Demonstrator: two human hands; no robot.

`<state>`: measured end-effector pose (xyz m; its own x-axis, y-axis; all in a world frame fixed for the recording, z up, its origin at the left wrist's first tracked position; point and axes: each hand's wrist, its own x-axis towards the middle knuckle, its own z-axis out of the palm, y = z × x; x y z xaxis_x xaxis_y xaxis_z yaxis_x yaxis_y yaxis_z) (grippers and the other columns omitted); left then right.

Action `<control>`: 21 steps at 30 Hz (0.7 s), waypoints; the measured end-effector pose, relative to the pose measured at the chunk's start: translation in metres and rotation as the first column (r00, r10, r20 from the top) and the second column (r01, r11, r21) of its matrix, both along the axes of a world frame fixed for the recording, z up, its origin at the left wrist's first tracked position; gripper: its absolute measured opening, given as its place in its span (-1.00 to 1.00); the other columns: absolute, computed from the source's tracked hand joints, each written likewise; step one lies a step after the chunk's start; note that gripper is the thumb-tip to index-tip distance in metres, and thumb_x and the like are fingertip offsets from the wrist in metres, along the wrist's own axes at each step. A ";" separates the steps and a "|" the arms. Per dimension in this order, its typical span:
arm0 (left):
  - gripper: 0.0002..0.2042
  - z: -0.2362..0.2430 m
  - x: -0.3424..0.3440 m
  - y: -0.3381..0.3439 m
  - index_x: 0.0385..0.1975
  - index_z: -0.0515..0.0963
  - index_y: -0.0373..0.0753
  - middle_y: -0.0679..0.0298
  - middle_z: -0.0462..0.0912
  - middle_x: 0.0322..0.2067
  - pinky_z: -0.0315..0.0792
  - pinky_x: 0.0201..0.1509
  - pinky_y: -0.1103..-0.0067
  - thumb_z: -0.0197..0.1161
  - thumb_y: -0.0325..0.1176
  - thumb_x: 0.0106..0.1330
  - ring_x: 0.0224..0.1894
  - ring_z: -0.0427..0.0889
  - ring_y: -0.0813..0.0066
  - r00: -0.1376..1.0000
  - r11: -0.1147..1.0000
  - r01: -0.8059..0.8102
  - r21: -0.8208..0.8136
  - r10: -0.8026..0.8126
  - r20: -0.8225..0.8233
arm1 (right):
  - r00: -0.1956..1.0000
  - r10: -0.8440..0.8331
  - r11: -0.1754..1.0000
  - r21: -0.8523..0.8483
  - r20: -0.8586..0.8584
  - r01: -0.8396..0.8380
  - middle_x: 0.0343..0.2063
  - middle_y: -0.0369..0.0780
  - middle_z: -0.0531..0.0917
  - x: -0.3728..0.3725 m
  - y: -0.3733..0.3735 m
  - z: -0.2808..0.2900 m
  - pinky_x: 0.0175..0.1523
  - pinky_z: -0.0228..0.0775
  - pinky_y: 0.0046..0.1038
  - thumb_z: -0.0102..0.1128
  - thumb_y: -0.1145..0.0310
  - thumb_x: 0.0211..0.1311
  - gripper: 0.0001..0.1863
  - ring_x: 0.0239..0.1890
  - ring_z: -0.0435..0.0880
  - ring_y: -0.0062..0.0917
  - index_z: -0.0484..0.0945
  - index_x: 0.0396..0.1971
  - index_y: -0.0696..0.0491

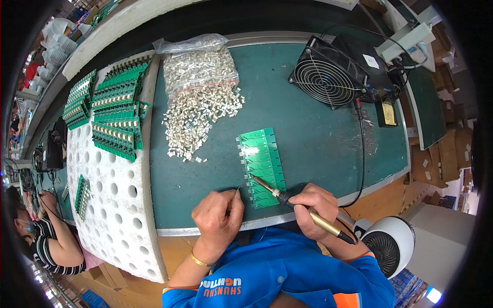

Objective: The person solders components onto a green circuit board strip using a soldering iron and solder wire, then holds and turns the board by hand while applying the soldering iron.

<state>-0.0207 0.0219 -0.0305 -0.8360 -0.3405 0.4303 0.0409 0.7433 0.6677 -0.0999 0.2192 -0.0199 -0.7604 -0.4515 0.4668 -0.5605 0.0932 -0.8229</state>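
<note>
the green circuit board [264, 160] lies on the tabletop [314, 137], between the left grip [219, 214] and the right grip [314, 208], stretching ahead of both. just right of the board's near end, the right grip is wrapped around a soldering iron [283, 198], its tip at the board's left side. just left of that end, the left grip pinches a thin wire [238, 188]. white connectors [197, 115] heap beyond the board to its left; a black fan [324, 77] stands beyond it to its right.

A circuit board [260, 163] lies on the table [318, 146], right of the connectors [197, 115]. A fan [327, 77] stands behind, farther right.
</note>
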 end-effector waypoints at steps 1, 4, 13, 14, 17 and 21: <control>-0.89 0.000 0.000 0.001 -0.52 0.56 -0.29 0.25 0.45 -0.69 0.27 -0.61 0.56 0.36 -0.63 0.04 -0.72 0.39 0.46 1.000 1.000 0.000 -0.010 0.000 -0.003 | 1.000 -0.001 1.000 0.001 0.001 0.001 -0.69 -0.22 0.52 0.000 0.000 0.000 -0.54 0.29 -0.44 0.30 0.53 0.02 -0.90 -0.69 0.48 -0.44 0.59 -0.42 0.19; -0.89 0.000 0.000 0.001 -0.52 0.56 -0.29 0.25 0.44 -0.69 0.27 -0.62 0.56 0.36 -0.63 0.04 -0.72 0.38 0.46 1.000 1.000 -0.004 -0.017 0.004 -0.019 | 1.000 0.000 1.000 -0.002 -0.001 0.000 -0.68 -0.21 0.52 0.000 0.000 0.001 -0.54 0.29 -0.44 0.30 0.53 0.01 -0.89 -0.68 0.48 -0.44 0.59 -0.42 0.19; -0.89 0.002 -0.001 0.000 -0.54 0.54 -0.31 0.24 0.46 -0.69 0.26 -0.62 0.58 0.35 -0.63 0.05 -0.72 0.39 0.49 1.000 1.000 0.002 0.027 -0.002 -0.006 | 0.999 0.032 0.999 0.025 -0.039 -0.031 -0.67 -0.22 0.49 0.000 0.002 0.000 -0.55 0.25 -0.45 0.20 0.43 0.18 -0.87 -0.67 0.42 -0.49 0.55 -0.34 0.18; -0.89 0.002 -0.001 0.000 -0.54 0.54 -0.31 0.24 0.46 -0.69 0.26 -0.62 0.58 0.35 -0.63 0.05 -0.72 0.39 0.49 1.000 1.000 0.003 0.027 -0.003 -0.006 | 0.999 0.032 0.999 0.028 -0.037 -0.031 -0.67 -0.22 0.49 0.000 0.002 0.000 -0.55 0.24 -0.45 0.20 0.43 0.19 -0.87 -0.68 0.42 -0.49 0.55 -0.34 0.18; -0.89 0.001 0.000 0.000 -0.54 0.54 -0.31 0.25 0.46 -0.69 0.26 -0.62 0.59 0.35 -0.63 0.06 -0.72 0.39 0.51 1.000 0.999 0.002 0.050 -0.002 0.000 | 0.999 0.025 0.999 0.024 -0.026 -0.024 -0.67 -0.21 0.51 0.000 0.002 0.001 -0.55 0.27 -0.44 0.24 0.48 0.10 -0.88 -0.69 0.45 -0.46 0.56 -0.37 0.18; -0.88 0.005 -0.001 0.001 -0.56 0.55 -0.29 0.25 0.48 -0.68 0.29 -0.62 0.56 0.36 -0.63 0.04 -0.71 0.43 0.46 1.000 0.997 -0.006 0.081 0.005 0.007 | 1.000 0.014 1.000 0.024 -0.016 -0.014 -0.68 -0.21 0.53 0.001 0.002 0.001 -0.55 0.30 -0.43 0.29 0.52 0.02 -0.87 -0.70 0.48 -0.42 0.58 -0.39 0.19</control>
